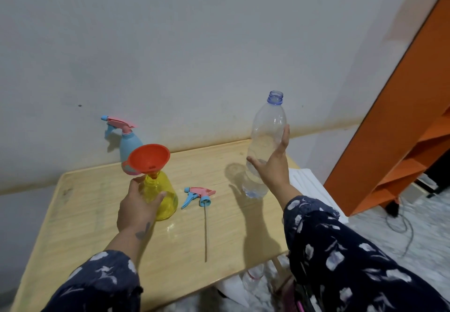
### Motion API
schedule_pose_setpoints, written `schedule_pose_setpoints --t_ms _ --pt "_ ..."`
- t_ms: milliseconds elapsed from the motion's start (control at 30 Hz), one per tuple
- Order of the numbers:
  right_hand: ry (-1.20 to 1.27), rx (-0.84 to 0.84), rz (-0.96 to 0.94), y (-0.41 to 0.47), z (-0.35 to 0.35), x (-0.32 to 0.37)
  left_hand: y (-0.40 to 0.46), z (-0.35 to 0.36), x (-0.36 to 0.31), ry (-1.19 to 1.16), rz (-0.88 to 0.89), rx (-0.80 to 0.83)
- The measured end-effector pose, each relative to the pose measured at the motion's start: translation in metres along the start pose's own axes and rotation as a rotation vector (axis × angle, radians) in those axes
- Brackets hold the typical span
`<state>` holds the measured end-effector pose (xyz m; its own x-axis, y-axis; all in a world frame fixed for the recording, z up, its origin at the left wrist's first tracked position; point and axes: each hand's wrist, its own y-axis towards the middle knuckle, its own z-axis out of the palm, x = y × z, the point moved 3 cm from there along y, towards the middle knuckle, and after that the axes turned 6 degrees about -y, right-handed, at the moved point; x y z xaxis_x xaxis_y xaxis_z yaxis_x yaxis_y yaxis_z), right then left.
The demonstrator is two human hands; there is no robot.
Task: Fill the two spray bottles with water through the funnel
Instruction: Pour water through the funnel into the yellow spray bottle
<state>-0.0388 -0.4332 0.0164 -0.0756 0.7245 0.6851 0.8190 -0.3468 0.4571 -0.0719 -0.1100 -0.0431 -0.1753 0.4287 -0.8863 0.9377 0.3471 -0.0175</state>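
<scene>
My left hand (137,205) grips the yellow spray bottle (163,196), which stands on the wooden table (92,214) without its head. An orange funnel (149,158) sits in its neck. Behind it stands a blue spray bottle (128,144) with its pink and blue trigger head on. A loose pink and blue trigger head (198,196) with a long dip tube lies on the table right of the yellow bottle. My right hand (274,165) holds a clear uncapped water bottle (266,138) upright, its base on or just above the table; a little water shows at the bottom.
The table stands against a white wall. An orange shelf unit (404,141) rises at the right. White folded material (314,189) lies beyond the table's right edge. Plastic bottles (253,277) lie on the floor under the front edge, and a cable (401,226) runs over the floor.
</scene>
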Motion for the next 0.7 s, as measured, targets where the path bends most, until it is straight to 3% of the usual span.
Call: schedule_pose_setpoints --t_ms 400,567,700 --pt "-0.141 0.060 0.281 -0.062 0.010 0.025 0.006 -0.003 0.004 0.033 0.071 0.049" --pt "-0.019 0.379 0.089 -0.092 0.056 0.078 0.013 -0.004 0.011 0.031 0.100 0.062" --pt "0.214 0.539 0.063 -0.089 0.095 0.126 0.016 -0.002 0.017 0.036 0.106 0.047"
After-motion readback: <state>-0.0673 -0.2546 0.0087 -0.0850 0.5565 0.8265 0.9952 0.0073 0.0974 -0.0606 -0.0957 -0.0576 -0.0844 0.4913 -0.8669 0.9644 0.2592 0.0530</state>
